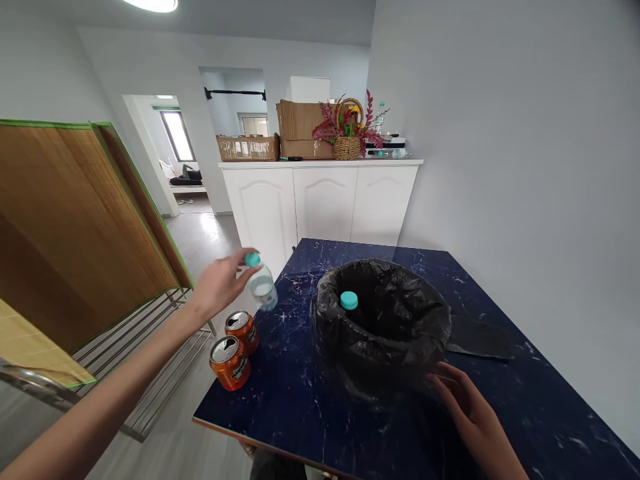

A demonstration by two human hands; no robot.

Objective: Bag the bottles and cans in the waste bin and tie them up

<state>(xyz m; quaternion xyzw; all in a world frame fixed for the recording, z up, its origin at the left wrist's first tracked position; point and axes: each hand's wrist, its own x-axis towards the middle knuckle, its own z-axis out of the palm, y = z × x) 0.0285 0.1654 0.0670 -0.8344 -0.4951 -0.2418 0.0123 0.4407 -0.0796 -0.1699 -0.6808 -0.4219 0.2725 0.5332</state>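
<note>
Fingers of the left hand (220, 285) pinch a clear plastic bottle with a teal cap (261, 283) above two orange drink cans (235, 350) — rightward, the right hand (467, 407), fingers spread, rests against a black-lined bin (385, 327) on the dark blue marble table (525, 400).

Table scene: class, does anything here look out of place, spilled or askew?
Nothing is spilled. The black bin bag stands on the tabletop itself, a bottle's teal cap showing inside. The left hand holds a clear bottle tilted in mid-air.
</note>
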